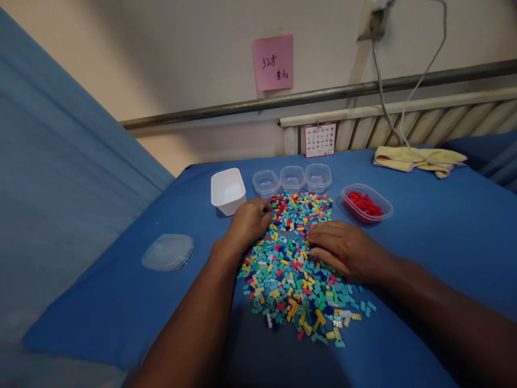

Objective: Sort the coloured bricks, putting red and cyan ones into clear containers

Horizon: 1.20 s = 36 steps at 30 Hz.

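A wide heap of small toy building bricks (283,269) in many colours lies on the blue-covered table. My left hand (251,220) is at the heap's upper left edge, with its fingers curled in. Whatever its fingertips hold, if anything, is too small to make out. My right hand (343,249) rests low over the right side of the heap, palm down. Its fingers are stretched out and touch the bricks, and the thumb is a little apart. Red bricks (363,203) fill part of a clear plastic tub (385,210) beyond my right hand.
Behind my left hand stands a white plastic box (229,207). Three clear tubs (292,179) line up at the heap's far side. Stacked clear lids (167,252) lie at left, a yellow cloth (416,159) at back right. A cable (382,91) hangs down the wall.
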Available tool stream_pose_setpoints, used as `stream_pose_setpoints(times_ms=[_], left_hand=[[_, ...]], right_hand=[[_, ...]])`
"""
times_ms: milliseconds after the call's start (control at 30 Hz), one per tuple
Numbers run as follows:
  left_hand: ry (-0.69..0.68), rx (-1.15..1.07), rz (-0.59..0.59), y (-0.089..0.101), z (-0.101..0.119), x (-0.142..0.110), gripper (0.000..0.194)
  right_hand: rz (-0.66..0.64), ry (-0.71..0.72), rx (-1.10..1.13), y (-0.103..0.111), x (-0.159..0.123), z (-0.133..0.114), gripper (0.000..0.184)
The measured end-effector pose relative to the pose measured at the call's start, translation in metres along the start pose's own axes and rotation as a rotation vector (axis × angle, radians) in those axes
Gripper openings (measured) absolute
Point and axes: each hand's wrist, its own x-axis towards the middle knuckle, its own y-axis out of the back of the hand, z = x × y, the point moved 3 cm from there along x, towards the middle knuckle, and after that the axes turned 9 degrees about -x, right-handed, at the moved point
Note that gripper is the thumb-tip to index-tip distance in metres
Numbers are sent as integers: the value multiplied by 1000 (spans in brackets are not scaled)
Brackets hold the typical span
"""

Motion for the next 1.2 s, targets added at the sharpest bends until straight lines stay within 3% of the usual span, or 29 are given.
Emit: stream_pose_setpoints(times_ms=[133, 233, 400, 533, 733, 833, 967, 1000, 1067, 1200], left_hand=[[130, -692, -2, -7, 23, -10, 22], [183, -950, -109, -20, 43, -19, 33], [228, -1091, -210, -40, 63, -30, 35], [243, -1118, -190, -47, 71, -34, 35], [283, -1141, -260, -56, 78, -40, 37], [238, -1064, -158, -49, 68, -33, 36], [150, -709, 288, -17, 30, -16, 28], [128, -608, 344, -10, 21, -13, 26], [79, -409, 358, -2, 5, -8, 24], [13, -76, 189, -7, -5, -6, 25]], right_hand=[[165, -68, -21, 6, 1, -1, 28], [292, -101, -9, 13, 2, -5, 29], [347, -137, 6, 21, 4, -7, 24], [339, -164, -27, 23, 3, -6, 26], [309, -147, -231, 24, 2, -4, 21], [302, -191, -295, 33, -1, 7, 17], [328, -449, -406, 56, -16, 39, 21], [326, -520, -440, 60, -21, 48, 24], [302, -617, -494, 65, -30, 63, 26], [198, -691, -560, 60, -41, 80, 26]])
